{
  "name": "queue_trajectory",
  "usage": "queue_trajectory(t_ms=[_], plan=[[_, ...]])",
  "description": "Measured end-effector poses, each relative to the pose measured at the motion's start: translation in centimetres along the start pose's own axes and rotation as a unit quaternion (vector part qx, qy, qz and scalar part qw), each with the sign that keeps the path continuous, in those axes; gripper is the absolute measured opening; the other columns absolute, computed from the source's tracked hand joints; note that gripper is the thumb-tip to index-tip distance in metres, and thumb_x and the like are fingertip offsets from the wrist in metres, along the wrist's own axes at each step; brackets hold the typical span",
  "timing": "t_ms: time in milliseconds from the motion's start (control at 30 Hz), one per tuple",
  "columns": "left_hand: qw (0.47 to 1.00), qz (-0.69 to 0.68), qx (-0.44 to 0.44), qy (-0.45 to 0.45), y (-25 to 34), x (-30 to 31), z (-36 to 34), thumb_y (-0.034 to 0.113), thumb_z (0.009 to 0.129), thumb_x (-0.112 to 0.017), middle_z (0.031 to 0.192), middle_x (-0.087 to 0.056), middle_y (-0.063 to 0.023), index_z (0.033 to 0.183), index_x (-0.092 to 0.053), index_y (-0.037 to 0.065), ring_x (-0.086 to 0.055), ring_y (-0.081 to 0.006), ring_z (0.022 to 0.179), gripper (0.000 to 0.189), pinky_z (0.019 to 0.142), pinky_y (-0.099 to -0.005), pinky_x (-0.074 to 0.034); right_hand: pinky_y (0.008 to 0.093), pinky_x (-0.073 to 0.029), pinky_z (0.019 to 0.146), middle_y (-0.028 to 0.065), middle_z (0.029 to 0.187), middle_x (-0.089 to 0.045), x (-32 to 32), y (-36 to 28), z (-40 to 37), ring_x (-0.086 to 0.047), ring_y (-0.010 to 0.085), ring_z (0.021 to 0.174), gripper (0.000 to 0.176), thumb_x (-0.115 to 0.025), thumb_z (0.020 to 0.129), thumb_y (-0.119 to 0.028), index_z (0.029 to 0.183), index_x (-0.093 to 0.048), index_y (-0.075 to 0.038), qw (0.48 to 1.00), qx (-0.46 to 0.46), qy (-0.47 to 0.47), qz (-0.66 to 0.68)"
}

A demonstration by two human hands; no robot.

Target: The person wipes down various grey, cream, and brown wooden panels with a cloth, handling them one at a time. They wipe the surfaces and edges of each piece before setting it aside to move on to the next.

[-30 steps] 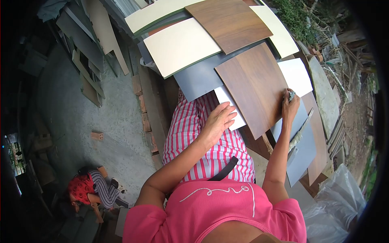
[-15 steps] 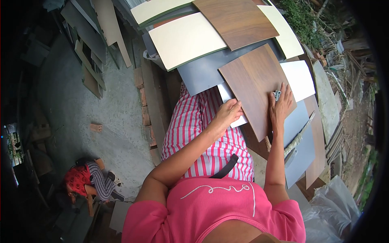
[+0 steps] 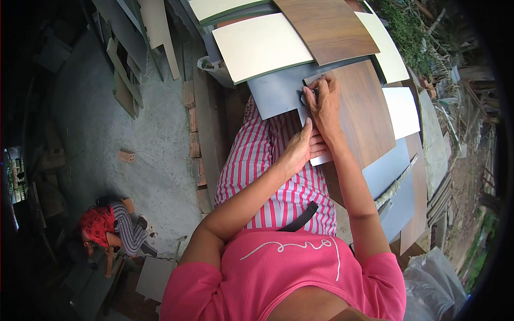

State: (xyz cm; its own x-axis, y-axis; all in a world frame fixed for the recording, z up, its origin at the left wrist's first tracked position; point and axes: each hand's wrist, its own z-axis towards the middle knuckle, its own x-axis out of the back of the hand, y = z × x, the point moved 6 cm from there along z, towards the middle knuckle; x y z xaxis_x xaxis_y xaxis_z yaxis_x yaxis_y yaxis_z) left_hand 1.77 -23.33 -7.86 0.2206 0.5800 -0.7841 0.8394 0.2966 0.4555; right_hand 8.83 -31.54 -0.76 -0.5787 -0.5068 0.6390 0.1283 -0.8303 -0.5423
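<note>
**A:** Where are the hands?

**B:** Both are at the left edge of the walnut board (image 3: 364, 117), which lies a little above and right of the middle of the frame, on top of a grey board (image 3: 273, 93) and a white sheet (image 3: 320, 159). The right hand (image 3: 323, 101) is on the board's upper left corner. The left hand (image 3: 302, 147) is lower down the same edge, just beside the right wrist.

**A:** And the fingers?

**B:** On the right hand they are bunched close and pressed down on the corner. A small dark scrap (image 3: 312, 93) shows at the tips (too small to name), and I cannot tell whether they are pinching it or only pressing on it. The left hand's fingers are half curled and laid against the board's edge and the white sheet, thumb pointing up the frame, not closed round anything I can see.

**A:** How does the board lie from them?

**B:** Nearly all of it spreads to the right and downward from the right fingertips. Its long axis runs from the top of the frame toward the lower right, roughly in line with the right forearm, which crosses over it. So the right hand is the nearer one, being on the surface itself, while the left is only at the rim.

**A:** Anything else around?

**B:** There is a cream board (image 3: 259, 45) above the grey one, and another person (image 3: 99, 230) sits at the lower left.
</note>
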Motion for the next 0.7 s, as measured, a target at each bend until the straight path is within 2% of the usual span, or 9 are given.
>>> queue_trajectory(t_ms=[33,100,167,233,267,367,400,500,700], plan=[[1.000,0.019,0.001,0.014,0.1,0.0,0.1,0.048,0.094,-0.032,0.121,-0.049,-0.0201,0.126,-0.038,-0.003,-0.051,-0.0284,0.114,0.060,0.098,-0.0422,-0.040,0.0411,-0.039,0.079,0.0138,0.096,-0.049,0.4,-0.3,0.0,-0.047,0.0314,0.089,0.018,-0.070,0.075,-0.016,0.083,-0.058,-0.004,1.000,0.001,-0.001,-0.002],[0.999,0.039,0.003,0.026,0.1,0.1,0.3,0.040,0.096,-0.036,0.117,-0.053,-0.0197,0.122,-0.042,-0.004,-0.054,-0.0278,0.110,0.051,0.096,-0.0407,-0.043,0.0387,-0.038,0.075,0.0104,0.091,-0.050,1.9,-0.7,-0.3,-0.047,0.0294,0.086,0.019,-0.071,0.074,-0.023,0.082,-0.062,-0.007,0.984,-0.041,0.013,-0.174],[0.989,0.148,-0.010,0.028,0.3,0.1,0.8,0.025,0.095,-0.040,0.111,-0.056,-0.0173,0.115,-0.047,-0.004,-0.061,-0.0262,0.099,0.036,0.088,-0.0366,-0.050,0.0382,-0.040,0.075,0.0084,0.091,-0.051,2.4,-0.3,-1.1,-0.048,0.0282,0.087,0.018,-0.070,0.075,-0.026,0.084,-0.066,-0.010,0.983,-0.067,-0.004,-0.172],[0.979,0.201,-0.008,0.038,0.9,-0.4,1.4,0.023,0.095,-0.041,0.108,-0.058,-0.0176,0.112,-0.049,-0.004,-0.062,-0.0263,0.094,0.034,0.084,-0.0358,-0.052,0.0372,-0.041,0.075,0.0084,0.093,-0.052,2.7,0.4,-2.1,-0.048,0.0271,0.087,0.019,-0.068,0.076,-0.023,0.091,-0.067,-0.011,0.993,-0.097,-0.059,-0.043],[0.966,0.254,-0.004,0.049,1.2,-0.4,1.7,0.022,0.094,-0.042,0.105,-0.060,-0.0179,0.109,-0.051,-0.005,-0.064,-0.0264,0.090,0.032,0.081,-0.0350,-0.054,0.0363,-0.043,0.077,0.0090,0.095,-0.053,3.4,0.2,-2.4,-0.050,0.0267,0.090,0.022,-0.067,0.077,-0.017,0.099,-0.067,-0.012,0.994,-0.069,-0.075,-0.039],[0.957,0.283,0.038,0.049,2.3,-1.0,2.2,0.023,0.093,-0.045,0.096,-0.063,-0.0190,0.106,-0.054,-0.005,-0.066,-0.0275,0.084,0.032,0.078,-0.0354,-0.055,0.0369,-0.043,0.080,0.0101,0.095,-0.054,4.4,0.5,-2.8,-0.051,0.0274,0.093,0.024,-0.065,0.077,-0.011,0.102,-0.065,-0.010,0.990,-0.050,-0.134,0.012],[0.959,0.277,0.040,0.046,2.3,-1.0,2.6,0.024,0.092,-0.047,0.090,-0.064,-0.0214,0.104,-0.055,-0.007,-0.067,-0.0288,0.082,0.033,0.075,-0.0361,-0.056,0.0377,-0.042,0.081,0.0110,0.095,-0.055,4.4,0.9,-2.7,-0.051,0.0280,0.094,0.025,-0.064,0.077,-0.008,0.102,-0.064,-0.009,0.985,-0.080,-0.152,0.026],[0.959,0.275,0.051,0.046,2.1,-1.0,3.0,0.025,0.092,-0.047,0.090,-0.064,-0.0233,0.104,-0.055,-0.008,-0.067,-0.0300,0.081,0.036,0.073,-0.0359,-0.056,0.0379,-0.043,0.081,0.0116,0.094,-0.055,4.1,1.8,-1.6,-0.052,0.0288,0.093,0.024,-0.064,0.077,-0.008,0.101,-0.064,-0.009,0.982,-0.119,-0.132,0.057],[0.956,0.285,0.045,0.053,2.0,-0.9,3.0,0.028,0.091,-0.051,0.090,-0.062,-0.0265,0.106,-0.052,-0.011,-0.067,-0.0314,0.081,0.041,0.069,-0.0343,-0.057,0.0380,-0.043,0.077,0.0130,0.092,-0.055,3.3,5.0,1.6,-0.053,0.0300,0.089,0.024,-0.063,0.079,-0.012,0.102,-0.063,-0.009,0.996,-0.074,-0.034,-0.045]])
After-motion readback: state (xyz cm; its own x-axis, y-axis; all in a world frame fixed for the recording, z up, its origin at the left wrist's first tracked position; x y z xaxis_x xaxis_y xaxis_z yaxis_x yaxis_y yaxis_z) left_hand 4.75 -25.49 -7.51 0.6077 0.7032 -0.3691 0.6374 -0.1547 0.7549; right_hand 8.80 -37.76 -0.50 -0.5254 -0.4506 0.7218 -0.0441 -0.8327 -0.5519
